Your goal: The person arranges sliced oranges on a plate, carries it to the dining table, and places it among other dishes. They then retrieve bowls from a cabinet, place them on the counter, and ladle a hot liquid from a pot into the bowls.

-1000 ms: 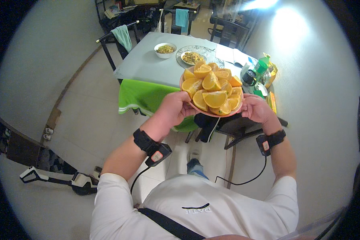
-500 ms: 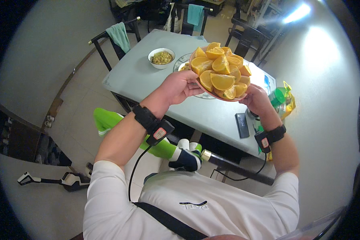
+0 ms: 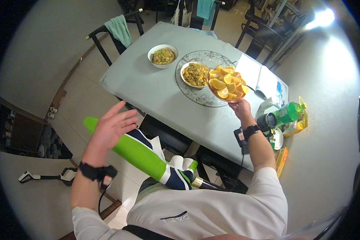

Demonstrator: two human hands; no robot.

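Note:
My right hand (image 3: 241,110) grips the near rim of a plate heaped with orange wedges (image 3: 227,83). The plate is over the right part of a round patterned glass turntable (image 3: 196,98); whether it rests there or is held just above, I cannot tell. To its left, a white bowl of cooked food (image 3: 195,75) stands on the turntable. Farther left on the table is another white bowl (image 3: 163,56) with greenish food. My left hand (image 3: 117,122) is off the table's near-left side, fingers spread, holding nothing.
The grey-covered table (image 3: 148,86) has an open book (image 3: 258,78) on its right side. Near its right edge stand a green-capped bottle (image 3: 287,114), a black-lidded container (image 3: 267,121) and a yellow box (image 3: 282,160). Dark chairs (image 3: 115,38) surround it. A green-and-white cloth item (image 3: 140,158) hangs before me.
My left hand has let go of the orange plate and swung left and down. My right hand has lowered the plate toward the turntable, away from me, uncovering the food bowl.

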